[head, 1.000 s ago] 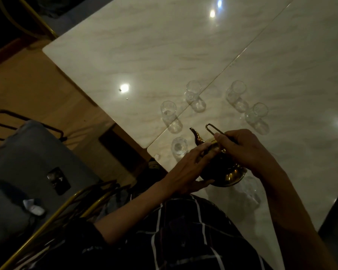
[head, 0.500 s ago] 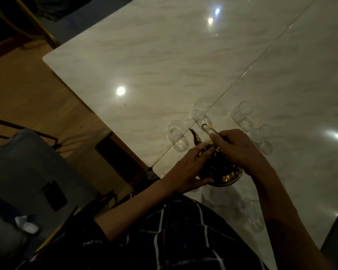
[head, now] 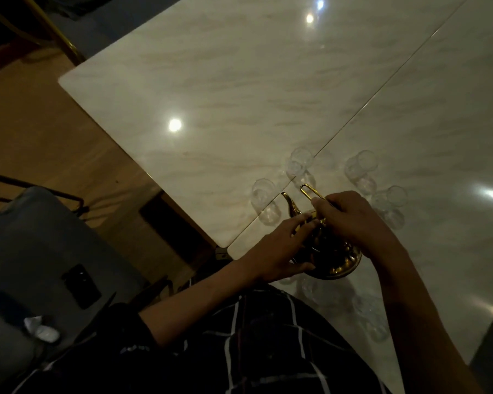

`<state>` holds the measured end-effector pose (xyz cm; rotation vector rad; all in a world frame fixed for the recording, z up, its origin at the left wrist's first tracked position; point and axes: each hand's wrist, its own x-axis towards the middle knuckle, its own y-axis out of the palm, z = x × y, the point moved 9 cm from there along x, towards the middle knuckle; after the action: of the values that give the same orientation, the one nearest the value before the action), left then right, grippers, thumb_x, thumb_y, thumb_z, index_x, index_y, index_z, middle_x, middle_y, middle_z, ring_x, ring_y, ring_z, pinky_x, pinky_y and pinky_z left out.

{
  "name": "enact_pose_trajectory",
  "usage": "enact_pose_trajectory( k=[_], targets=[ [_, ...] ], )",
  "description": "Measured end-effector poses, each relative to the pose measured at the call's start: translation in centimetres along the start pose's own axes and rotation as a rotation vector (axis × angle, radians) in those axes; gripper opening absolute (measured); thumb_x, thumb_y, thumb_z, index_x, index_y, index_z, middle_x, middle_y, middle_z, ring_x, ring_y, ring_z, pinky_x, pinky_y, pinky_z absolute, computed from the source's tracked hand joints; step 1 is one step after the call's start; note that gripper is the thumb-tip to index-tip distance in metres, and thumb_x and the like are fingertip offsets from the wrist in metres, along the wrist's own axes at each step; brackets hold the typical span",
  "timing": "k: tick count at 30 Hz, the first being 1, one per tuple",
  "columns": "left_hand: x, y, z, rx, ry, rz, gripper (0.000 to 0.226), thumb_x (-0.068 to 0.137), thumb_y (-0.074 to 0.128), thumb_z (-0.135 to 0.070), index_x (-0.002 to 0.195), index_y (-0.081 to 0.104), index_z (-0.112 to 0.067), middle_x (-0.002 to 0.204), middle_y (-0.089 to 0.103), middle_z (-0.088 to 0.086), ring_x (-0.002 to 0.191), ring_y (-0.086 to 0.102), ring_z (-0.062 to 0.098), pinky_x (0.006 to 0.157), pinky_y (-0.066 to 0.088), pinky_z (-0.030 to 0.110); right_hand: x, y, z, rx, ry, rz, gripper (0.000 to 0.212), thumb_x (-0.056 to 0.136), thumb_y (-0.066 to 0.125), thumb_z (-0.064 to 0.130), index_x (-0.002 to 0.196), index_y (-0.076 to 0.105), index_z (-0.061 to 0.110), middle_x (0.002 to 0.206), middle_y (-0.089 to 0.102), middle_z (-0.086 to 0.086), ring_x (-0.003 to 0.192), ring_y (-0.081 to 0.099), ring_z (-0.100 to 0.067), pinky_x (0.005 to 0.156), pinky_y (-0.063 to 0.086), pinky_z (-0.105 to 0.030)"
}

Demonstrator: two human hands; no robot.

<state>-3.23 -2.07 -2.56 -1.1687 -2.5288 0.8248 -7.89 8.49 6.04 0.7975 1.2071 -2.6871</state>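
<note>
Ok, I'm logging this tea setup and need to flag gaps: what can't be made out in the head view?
Head view, teapot top: the left hand and right hand cover it; lid unclear.
Head view, near glasses: shadow under the arms blurs their number.
Head view, far glasses: too dim to see any liquid.
Head view, dark object on the chair seat: too dim to identify.

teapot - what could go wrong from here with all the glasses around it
The teapot has its spout close to the nearest glass; a swing could tip it. Dim glasses stand near the table edge beside the right forearm; drawing back might sweep them off. The left hand only rests on top, so a slip of the right hand on the handle could tilt it.
</note>
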Motion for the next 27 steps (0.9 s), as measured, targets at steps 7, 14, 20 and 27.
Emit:
enact_pose_trajectory(
  k=[7,14,20,27],
  targets=[
    [0.5,0.0,-1.0,0.001,0.028,-0.013,0.092,0.087,0.073,-0.045,0.157,0.020,-0.021,0.164,0.016,0.005,0.145,0.033,0.023,0.096,0.055,0.045,-0.4,-0.8,0.0,-0.021,-0.010,0.007,0.044,0.098,0.051,0.036,0.066,0.067,0.011,0.061,0.061,-0.007,0.058,0.058,-0.019,0.067,0.050,-0.037],
    [0.6,0.0,-1.7,0.005,0.018,-0.048,0.090,0.087,0.072,-0.047,0.157,0.021,-0.022,0.164,0.016,0.003,0.145,0.032,0.022,0.093,0.057,0.045,-0.6,-1.5,0.2,-0.033,-0.039,0.003,0.044,0.098,0.051,0.035,0.062,0.065,0.014,0.056,0.057,-0.002,0.054,0.054,-0.015,0.061,0.044,-0.030],
    [0.4,0.2,-2.0,0.006,-0.001,-0.071,0.092,0.087,0.072,-0.048,0.158,0.019,-0.024,0.164,0.016,0.002,0.146,0.030,0.022,0.092,0.057,0.045,-1.0,-1.7,0.4,-0.037,-0.070,0.023,0.043,0.099,0.051,0.037,0.066,0.068,0.014,0.058,0.061,-0.001,0.055,0.058,-0.014,0.063,0.047,-0.031],
    [0.2,0.3,-2.4,0.017,-0.013,-0.089,0.093,0.087,0.071,-0.048,0.159,0.017,-0.024,0.164,0.016,0.003,0.146,0.031,0.022,0.091,0.058,0.043,-1.3,-1.7,0.6,-0.047,-0.066,0.037,0.043,0.099,0.051,0.037,0.065,0.068,0.015,0.060,0.063,-0.003,0.058,0.060,-0.016,0.067,0.051,-0.035]
  ],
)
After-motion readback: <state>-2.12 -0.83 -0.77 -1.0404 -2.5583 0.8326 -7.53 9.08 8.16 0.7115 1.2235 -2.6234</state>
